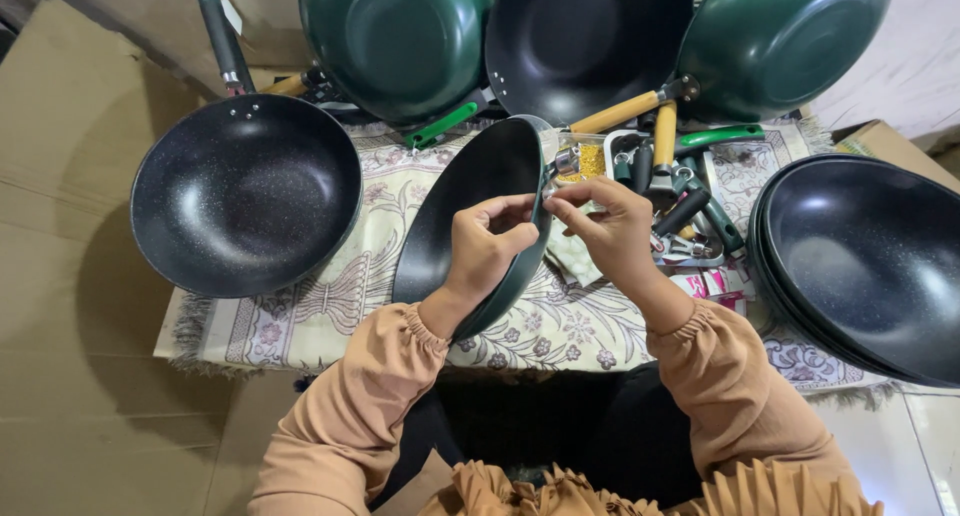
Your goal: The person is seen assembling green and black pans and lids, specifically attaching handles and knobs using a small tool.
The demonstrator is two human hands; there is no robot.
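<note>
Holding a black wok pan (470, 211) on edge over the patterned cloth (330, 306), the left hand (485, 246) pinches its rim; the pan's long axis runs near-left to far-right. The right hand (605, 226) pinches the same rim beside it. Pink-and-white packets (715, 284) lie just right; a clear box of yellow bits (590, 161) sits beyond.

A speckled matt-black coating is seen inside the wok (470, 211); glossy green enamel outside; the mat (330, 306) is woven cloth.

Left hand (487, 244) and right hand (604, 228) raised together; fingertips pinched.
</note>
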